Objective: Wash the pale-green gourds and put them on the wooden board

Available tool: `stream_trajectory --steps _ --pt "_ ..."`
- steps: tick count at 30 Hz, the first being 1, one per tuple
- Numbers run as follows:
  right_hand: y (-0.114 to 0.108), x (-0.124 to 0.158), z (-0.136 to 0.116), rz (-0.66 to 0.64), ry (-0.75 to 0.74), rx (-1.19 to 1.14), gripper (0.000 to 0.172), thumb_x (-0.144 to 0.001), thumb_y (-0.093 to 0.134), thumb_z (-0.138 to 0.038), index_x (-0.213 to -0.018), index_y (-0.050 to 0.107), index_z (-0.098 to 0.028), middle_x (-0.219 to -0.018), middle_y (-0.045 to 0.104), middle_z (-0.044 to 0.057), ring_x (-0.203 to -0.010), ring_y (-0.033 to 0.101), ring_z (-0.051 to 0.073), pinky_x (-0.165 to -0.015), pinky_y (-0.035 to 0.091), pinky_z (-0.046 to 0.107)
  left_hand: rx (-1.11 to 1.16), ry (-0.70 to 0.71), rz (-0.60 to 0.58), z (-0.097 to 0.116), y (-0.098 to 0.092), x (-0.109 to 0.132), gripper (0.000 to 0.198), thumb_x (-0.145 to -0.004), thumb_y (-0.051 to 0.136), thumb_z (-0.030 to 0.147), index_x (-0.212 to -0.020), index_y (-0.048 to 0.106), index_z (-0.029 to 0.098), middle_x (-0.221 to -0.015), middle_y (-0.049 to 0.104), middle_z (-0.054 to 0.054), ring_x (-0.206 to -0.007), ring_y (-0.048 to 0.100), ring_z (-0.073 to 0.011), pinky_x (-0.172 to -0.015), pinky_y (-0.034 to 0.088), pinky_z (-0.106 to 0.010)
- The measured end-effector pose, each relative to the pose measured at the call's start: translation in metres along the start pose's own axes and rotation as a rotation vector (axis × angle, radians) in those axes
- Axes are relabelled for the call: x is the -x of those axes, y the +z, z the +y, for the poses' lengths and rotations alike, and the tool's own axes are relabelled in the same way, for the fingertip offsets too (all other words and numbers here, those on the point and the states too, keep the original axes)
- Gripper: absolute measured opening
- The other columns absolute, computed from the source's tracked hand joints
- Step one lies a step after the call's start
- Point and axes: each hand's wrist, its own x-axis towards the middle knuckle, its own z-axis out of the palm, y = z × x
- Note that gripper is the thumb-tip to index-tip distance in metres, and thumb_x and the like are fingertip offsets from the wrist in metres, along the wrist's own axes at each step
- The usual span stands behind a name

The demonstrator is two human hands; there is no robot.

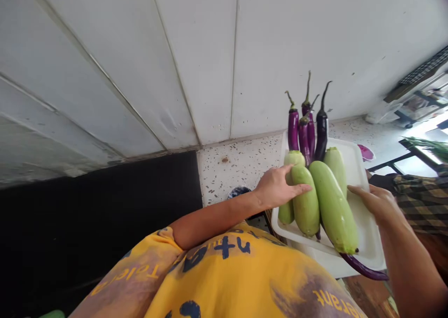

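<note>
Tray [356, 171], white, one; carries all the produce
Eggplants [293, 130], four, side by side, stems past the far edge, seemingly because they outreach the tray
Curved eggplant [366, 267], one, jutting over the near edge by the near right corner, partly under the big squash [336, 210]
Back squash [336, 161], behind the big one, toward the right edge
Left squash [286, 213], along the left edge; middle squash [307, 210], beside it; the weight of the squashes probably keeps the eggplants from rolling
Left hand [276, 187], pinching the middle squash, thumb across its top, likely to steady it
Right hand [381, 203], clasping the right edge, thumb inside, other fingers mostly hidden, apparently for support
</note>
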Motion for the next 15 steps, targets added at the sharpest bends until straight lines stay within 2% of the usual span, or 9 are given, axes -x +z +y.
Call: stream_trajectory --steps 4,7,9,11,15 --pt "0.047 0.002 -0.058 -0.021 -0.066 -0.011 0.029 -0.083 0.07 -0.032 -0.093 0.076 -0.005 -0.066 0.069 0.008 -0.053 0.061 0.016 -0.061 0.045 0.033 0.019 -0.075 0.022 -0.028 -0.047 -0.022 0.065 -0.078 0.079 0.05 -0.133 0.065 0.019 -0.131 0.07 -0.01 -0.123 0.064 -0.0309 -0.107 0.051 -0.041" --pt "0.099 0.009 -0.109 -0.031 -0.081 -0.032 0.02 -0.083 0.068 -0.026 -0.082 0.074 -0.007 -0.06 0.064 0.004 -0.051 0.057 0.014 -0.057 0.042 0.029 -0.003 -0.1 0.034 -0.056 -0.098 -0.048 0.051 -0.08 0.076 0.046 -0.124 0.07 0.021 -0.123 0.074 -0.008 -0.117 0.067 -0.029 -0.103 0.053 -0.037" --pt "0.142 0.012 -0.147 -0.03 -0.086 -0.042 0.016 -0.08 0.069 -0.022 -0.07 0.07 -0.01 -0.055 0.06 0.002 -0.05 0.053 0.013 -0.053 0.039 0.026 -0.033 -0.121 0.048 -0.079 -0.14 -0.069 0.047 -0.081 0.073 0.043 -0.122 0.07 0.02 -0.122 0.074 -0.008 -0.117 0.067 -0.0294 -0.103 0.052 -0.037" --pt "0.189 0.013 -0.185 -0.037 -0.085 -0.055 0.019 -0.078 0.067 -0.02 -0.06 0.064 -0.014 -0.053 0.057 0.0 -0.05 0.052 0.013 -0.052 0.037 0.026 -0.073 -0.13 0.069 -0.106 -0.186 -0.093 0.05 -0.081 0.07 0.043 -0.126 0.068 0.019 -0.126 0.072 -0.01 -0.12 0.065 -0.0316 -0.106 0.05 -0.041" --pt "0.286 0.014 -0.253 -0.1 -0.079 -0.177 0.017 -0.077 0.059 -0.021 -0.063 0.064 -0.016 -0.057 0.058 0.0 -0.056 0.052 0.014 -0.053 0.036 0.025 -0.155 -0.131 0.09 -0.167 -0.282 -0.139 0.053 -0.079 0.067 0.053 -0.126 0.068 0.028 -0.125 0.071 -0.01 -0.124 0.062 -0.0381 -0.105 0.049 -0.048"
